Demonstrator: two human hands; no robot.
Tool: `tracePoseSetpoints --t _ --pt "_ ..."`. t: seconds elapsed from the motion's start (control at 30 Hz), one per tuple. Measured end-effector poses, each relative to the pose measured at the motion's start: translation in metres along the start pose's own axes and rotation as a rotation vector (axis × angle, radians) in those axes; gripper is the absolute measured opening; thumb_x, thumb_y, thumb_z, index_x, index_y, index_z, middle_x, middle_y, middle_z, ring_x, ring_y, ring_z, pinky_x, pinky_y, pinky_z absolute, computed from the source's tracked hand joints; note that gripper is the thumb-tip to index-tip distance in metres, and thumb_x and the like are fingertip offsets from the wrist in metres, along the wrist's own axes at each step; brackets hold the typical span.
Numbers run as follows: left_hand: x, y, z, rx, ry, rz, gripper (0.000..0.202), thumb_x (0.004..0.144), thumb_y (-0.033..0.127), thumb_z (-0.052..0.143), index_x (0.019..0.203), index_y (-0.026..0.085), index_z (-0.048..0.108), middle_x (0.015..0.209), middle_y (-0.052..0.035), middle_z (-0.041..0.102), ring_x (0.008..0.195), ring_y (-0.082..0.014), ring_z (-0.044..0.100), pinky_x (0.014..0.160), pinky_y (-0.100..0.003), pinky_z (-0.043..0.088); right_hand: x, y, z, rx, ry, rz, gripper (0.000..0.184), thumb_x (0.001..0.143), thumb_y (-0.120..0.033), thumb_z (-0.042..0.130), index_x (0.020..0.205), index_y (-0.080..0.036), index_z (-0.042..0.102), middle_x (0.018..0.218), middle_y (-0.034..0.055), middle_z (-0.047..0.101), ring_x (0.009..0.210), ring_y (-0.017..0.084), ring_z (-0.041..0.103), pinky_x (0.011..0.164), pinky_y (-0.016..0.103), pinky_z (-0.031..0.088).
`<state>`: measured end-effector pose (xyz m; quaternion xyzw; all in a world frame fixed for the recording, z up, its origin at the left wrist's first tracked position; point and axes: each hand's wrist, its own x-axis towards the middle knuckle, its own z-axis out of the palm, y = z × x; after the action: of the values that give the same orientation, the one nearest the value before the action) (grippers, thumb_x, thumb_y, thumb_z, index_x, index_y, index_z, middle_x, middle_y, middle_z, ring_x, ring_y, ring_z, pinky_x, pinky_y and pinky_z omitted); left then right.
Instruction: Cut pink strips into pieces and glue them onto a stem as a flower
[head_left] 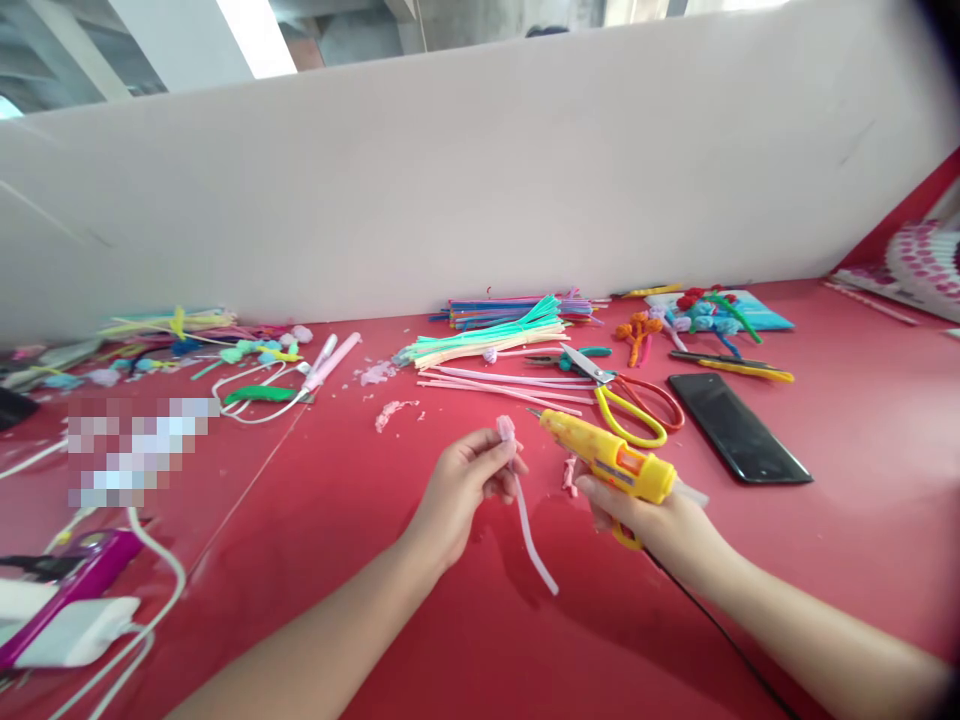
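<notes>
Between the thumb and fingers of my left hand [478, 472] is a pale pink pipe-cleaner flower [531, 530], its small bud at the top and its stem hanging down to the right. My right hand [637, 515] is wrapped round the handle of a yellow hot glue gun [607, 452]. The gun's nozzle points left, a short way from the bud and apart from it. A clear glue stick pokes out of its back, and a dark cord runs down toward the lower right. A pink scrap [570, 476] lies behind the right fingers.
Beyond my hands lie scissors [630, 400], pliers [574, 358], loose pink stems [502, 388] and a bundle of green pipe cleaners [487, 340]. A black phone [739, 430] lies right. Leftward are a pink corded tool [330, 362] and white cables [161, 550]. A white partition [480, 190] stands behind.
</notes>
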<state>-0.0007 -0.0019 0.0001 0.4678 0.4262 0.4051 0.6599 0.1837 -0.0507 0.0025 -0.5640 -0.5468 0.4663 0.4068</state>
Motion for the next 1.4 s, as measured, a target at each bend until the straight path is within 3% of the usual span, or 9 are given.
tracePoseSetpoints --t 0.17,0.37,0.63,0.9,1.13,1.4 --pt "0.003 0.002 0.009 -0.012 0.069 0.071 0.021 0.074 0.034 0.057 0.078 0.014 0.061 0.068 -0.0031 0.059 0.051 -0.0075 0.047 0.049 -0.020 0.037 0.001 0.003 -0.003 0.013 0.007 -0.120 0.022 0.072 -0.035 0.057 0.086 -0.019 0.056 0.074 0.0001 0.058 0.062 0.012 0.053 0.053 0.022 0.043" --pt "0.005 -0.012 0.003 0.041 0.162 0.142 0.023 0.075 0.036 0.055 0.079 0.014 0.061 0.066 -0.0022 0.056 0.049 -0.0069 0.042 0.046 -0.019 0.032 0.002 0.015 -0.002 -0.095 0.011 -0.273 0.019 0.076 -0.033 0.054 0.089 -0.019 0.059 0.080 0.0035 0.061 0.067 0.015 0.055 0.060 0.025 0.046" --pt "0.002 -0.018 0.002 0.079 0.103 0.159 0.020 0.076 0.034 0.053 0.078 0.016 0.060 0.066 -0.0001 0.057 0.048 -0.0064 0.043 0.048 -0.020 0.033 -0.005 0.025 -0.002 -0.187 -0.034 -0.370 0.017 0.079 -0.032 0.050 0.086 -0.021 0.062 0.074 0.0031 0.062 0.073 0.018 0.057 0.071 0.029 0.046" --pt "-0.001 -0.018 0.004 -0.004 0.063 0.136 0.016 0.079 0.032 0.050 0.077 0.017 0.057 0.067 0.0001 0.056 0.048 -0.0063 0.043 0.047 -0.020 0.033 -0.006 0.016 -0.001 -0.203 0.005 -0.395 0.017 0.080 -0.031 0.049 0.083 -0.020 0.062 0.069 0.0018 0.061 0.065 0.016 0.056 0.060 0.026 0.046" --pt "-0.003 -0.017 0.006 -0.015 0.031 0.126 0.017 0.081 0.031 0.049 0.079 0.016 0.057 0.068 -0.0009 0.056 0.050 -0.0067 0.044 0.048 -0.020 0.034 -0.005 0.016 0.000 -0.172 -0.019 -0.389 0.020 0.081 -0.030 0.048 0.093 -0.021 0.061 0.072 0.0018 0.061 0.066 0.016 0.056 0.057 0.025 0.045" --pt "-0.003 -0.018 0.005 -0.022 0.009 0.123 0.017 0.082 0.031 0.048 0.081 0.016 0.056 0.070 -0.0013 0.057 0.051 -0.0068 0.044 0.049 -0.019 0.034 -0.007 0.021 -0.002 -0.105 -0.035 -0.298 0.018 0.080 -0.033 0.048 0.073 -0.018 0.055 0.054 -0.0014 0.050 0.054 0.012 0.050 0.047 0.021 0.040"
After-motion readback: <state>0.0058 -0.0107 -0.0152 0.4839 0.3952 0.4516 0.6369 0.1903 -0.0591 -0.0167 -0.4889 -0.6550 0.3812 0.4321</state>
